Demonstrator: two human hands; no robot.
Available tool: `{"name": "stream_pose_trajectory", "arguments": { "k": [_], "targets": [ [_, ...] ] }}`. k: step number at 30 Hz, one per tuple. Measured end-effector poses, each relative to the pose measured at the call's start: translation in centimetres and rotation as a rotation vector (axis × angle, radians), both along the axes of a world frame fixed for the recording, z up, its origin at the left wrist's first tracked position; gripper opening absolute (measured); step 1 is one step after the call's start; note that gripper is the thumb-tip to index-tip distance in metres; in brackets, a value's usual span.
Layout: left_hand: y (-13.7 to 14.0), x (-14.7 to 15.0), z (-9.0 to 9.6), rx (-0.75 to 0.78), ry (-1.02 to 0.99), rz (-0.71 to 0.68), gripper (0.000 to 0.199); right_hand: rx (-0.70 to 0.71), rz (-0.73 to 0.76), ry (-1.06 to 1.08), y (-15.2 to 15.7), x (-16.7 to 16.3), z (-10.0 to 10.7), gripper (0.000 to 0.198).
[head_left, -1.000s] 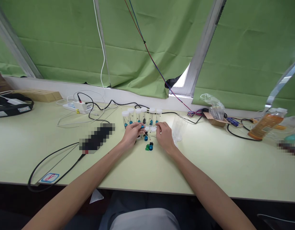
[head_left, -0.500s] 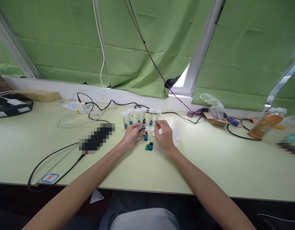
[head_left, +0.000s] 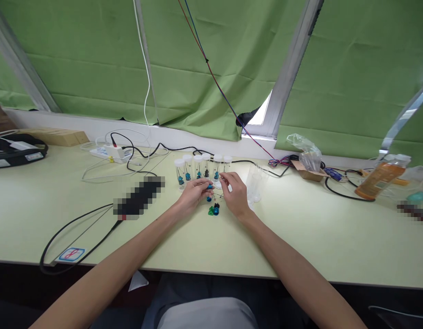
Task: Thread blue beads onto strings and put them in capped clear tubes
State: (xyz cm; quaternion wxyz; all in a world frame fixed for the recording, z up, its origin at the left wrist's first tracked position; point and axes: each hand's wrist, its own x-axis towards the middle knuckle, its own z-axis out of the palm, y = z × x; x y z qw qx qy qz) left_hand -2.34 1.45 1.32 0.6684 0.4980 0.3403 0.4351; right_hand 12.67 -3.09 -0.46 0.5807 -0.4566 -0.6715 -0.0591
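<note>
Pinching a small blue part (head_left: 210, 187), left hand (head_left: 192, 195) faces right hand (head_left: 234, 194).

Looked like a lab/electronics bench: capped sample vials (head_left: 202, 165), power strip (head_left: 110, 152), loose cables (head_left: 228, 98), green window blinds (head_left: 204, 64).

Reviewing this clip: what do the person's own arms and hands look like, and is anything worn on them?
Both forearms are bare all the way to the bottom edge of the picture; no sleeves show. The left hand and right hand wear no gloves. No watch, ring or wristband is visible on either, though the fingers are too small to rule out a thin ring.
</note>
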Motion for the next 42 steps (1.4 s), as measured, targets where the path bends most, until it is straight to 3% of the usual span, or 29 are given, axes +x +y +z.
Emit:
{"name": "stream_pose_trajectory", "arguments": {
  "k": [10, 42],
  "targets": [
    [0.15, 0.14, -0.30, -0.022, 0.014, -0.011, 0.006, 0.114, 0.033, -0.010, 0.11, -0.10, 0.03, 0.018],
    [0.01, -0.02, -0.25, 0.015, 0.023, -0.049, 0.007, 0.173, 0.035, 0.014, -0.03, -0.21, 0.29, 0.015]
  ]
}}
